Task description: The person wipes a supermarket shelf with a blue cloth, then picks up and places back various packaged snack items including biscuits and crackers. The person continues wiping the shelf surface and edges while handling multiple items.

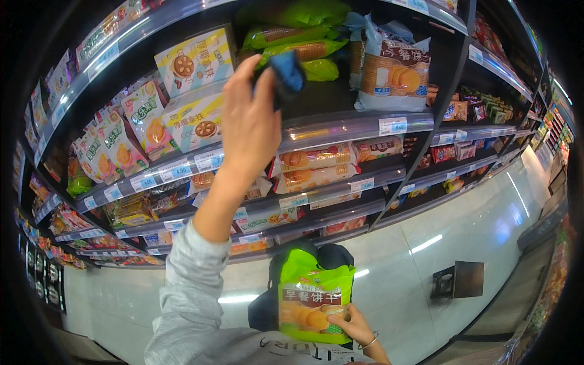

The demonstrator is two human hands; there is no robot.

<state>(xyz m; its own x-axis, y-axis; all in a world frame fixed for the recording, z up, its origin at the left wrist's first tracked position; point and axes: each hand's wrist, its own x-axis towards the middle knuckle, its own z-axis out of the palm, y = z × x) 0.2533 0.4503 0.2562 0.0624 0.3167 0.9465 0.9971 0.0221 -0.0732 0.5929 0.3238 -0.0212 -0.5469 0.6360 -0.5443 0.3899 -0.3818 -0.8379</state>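
My left hand (253, 114) reaches over a middle shelf, its fingers around a dark cloth-like item (288, 75) with a blue face. Blur hides exactly what that item is. Just behind it lie stacked green packs of round biscuits (301, 48). Low against my body, my right hand (353, 325) grips the lower side of a bright green bag of breakfast biscuits (310, 296), its printed front facing up. To the right on the same shelf stands a pale blue biscuit bag (393, 75).
Yellow-and-white boxes (196, 59) and upright snack pouches (146, 116) fill the shelf's left part. A shelf lip with price tags (392, 126) runs along the front. Red-and-white biscuit rolls (315, 166) lie on the shelf below. A small dark stool (467, 279) stands on the tiled floor.
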